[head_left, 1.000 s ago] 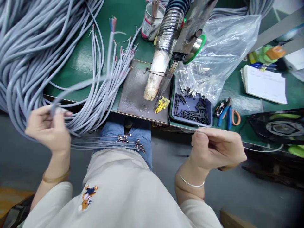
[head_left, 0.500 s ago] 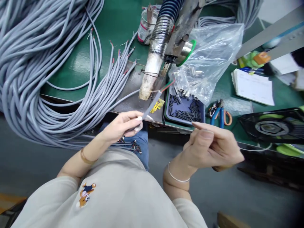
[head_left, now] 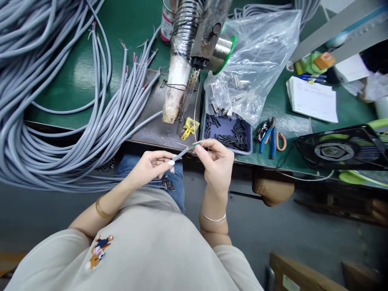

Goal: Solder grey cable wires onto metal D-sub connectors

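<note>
My left hand (head_left: 151,165) pinches a grey cable (head_left: 181,154) close to its stripped end, above my lap. From that end come thin red and green wires (head_left: 194,145) and a bare strand pointing left. The thumb and forefinger of my right hand (head_left: 217,163) are closed on the coloured wires; the wire tips are hidden by the fingers. A thin solder wire (head_left: 195,117) runs down from the metal feeder (head_left: 192,83) to just by my right fingertips. Beyond the hands, a yellow clip (head_left: 190,128) lies on the metal plate (head_left: 148,129).
A big bundle of grey cables (head_left: 60,121) fills the left. A solder spool (head_left: 222,54) and a wrapped hose (head_left: 177,81) hang above the bench. A blue tray (head_left: 247,149) holds black sleeves under a plastic bag (head_left: 266,52). Pliers (head_left: 273,141) and a fan (head_left: 339,151) are right.
My right hand has come left from beside the tray and closed on the wires at the cable end. The cable end has tipped lower, and the view has shifted a little.
</note>
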### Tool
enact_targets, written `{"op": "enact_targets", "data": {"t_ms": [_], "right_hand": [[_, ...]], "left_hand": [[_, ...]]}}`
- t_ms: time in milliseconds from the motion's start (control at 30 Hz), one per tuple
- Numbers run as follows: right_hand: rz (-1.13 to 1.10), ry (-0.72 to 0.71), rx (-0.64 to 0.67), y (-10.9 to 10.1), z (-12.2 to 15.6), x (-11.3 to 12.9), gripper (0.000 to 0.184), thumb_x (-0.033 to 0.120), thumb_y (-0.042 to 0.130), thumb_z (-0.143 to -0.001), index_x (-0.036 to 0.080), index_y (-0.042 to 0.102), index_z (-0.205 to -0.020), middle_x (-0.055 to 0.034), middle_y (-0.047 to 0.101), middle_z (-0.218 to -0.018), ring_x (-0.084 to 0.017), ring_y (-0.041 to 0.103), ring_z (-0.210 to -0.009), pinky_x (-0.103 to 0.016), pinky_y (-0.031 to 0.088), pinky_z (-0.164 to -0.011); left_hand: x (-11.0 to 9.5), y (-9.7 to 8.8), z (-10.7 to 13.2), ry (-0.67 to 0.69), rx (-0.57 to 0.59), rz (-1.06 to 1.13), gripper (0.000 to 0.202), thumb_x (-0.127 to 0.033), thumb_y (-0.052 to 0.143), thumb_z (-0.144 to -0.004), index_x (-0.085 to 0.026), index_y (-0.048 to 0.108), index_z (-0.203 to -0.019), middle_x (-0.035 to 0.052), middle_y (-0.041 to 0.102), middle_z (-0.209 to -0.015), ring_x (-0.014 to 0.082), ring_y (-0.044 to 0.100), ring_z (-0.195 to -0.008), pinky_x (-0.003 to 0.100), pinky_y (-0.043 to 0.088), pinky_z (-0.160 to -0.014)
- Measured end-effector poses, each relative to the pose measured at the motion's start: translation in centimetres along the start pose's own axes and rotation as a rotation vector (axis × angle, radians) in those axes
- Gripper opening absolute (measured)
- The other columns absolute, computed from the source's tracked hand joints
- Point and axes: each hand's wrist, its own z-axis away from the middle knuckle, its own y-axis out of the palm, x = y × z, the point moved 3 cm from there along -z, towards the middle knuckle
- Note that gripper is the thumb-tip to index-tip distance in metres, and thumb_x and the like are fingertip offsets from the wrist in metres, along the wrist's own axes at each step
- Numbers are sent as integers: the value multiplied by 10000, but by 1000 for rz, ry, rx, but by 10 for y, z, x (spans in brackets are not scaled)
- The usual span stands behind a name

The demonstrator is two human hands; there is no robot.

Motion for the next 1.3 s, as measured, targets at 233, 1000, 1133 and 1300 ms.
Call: {"op": "enact_targets", "data": {"t_ms": [233, 1000, 1133, 1300], "right_hand": [[-62, 102, 217, 22, 4, -9, 191, 364, 712, -811, 177, 719, -770, 10, 673, -671, -83, 544, -539, -192, 448, -495], [160, -54, 77, 34, 20, -1, 82, 194, 674, -871, 172, 746, -838, 29, 616, -739, -30, 296, -490, -238, 210, -457], [248, -139, 87, 32, 19, 2, 78, 185, 679, -888, 181, 754, -866, 22, 649, -745, -45, 361, -495, -237, 273, -463], [493, -376, 157, 28, 20, 7, 105, 162, 642, -940, 174, 745, -925, -27, 742, -828, -108, 645, -689, -233, 465, -619]], "left_hand": [[6, 3, -8, 99, -81, 162, 336, -416, 877, -713, -135, 709, -789, 9, 687, -593, 38, 439, -378, 179, 312, -371], [13, -15, -7, 462, -262, -136, 144, -293, 812, -817, -158, 792, -865, 46, 762, -823, 113, 663, -698, 212, 536, -647], [10, -16, -6, 562, -279, -283, 103, -253, 784, -848, -151, 784, -862, 50, 758, -796, 126, 671, -700, 222, 526, -640], [2, -15, -2, 771, -246, -679, 107, -196, 680, -936, -155, 778, -949, 69, 798, -896, 142, 707, -772, 248, 553, -714]]}}
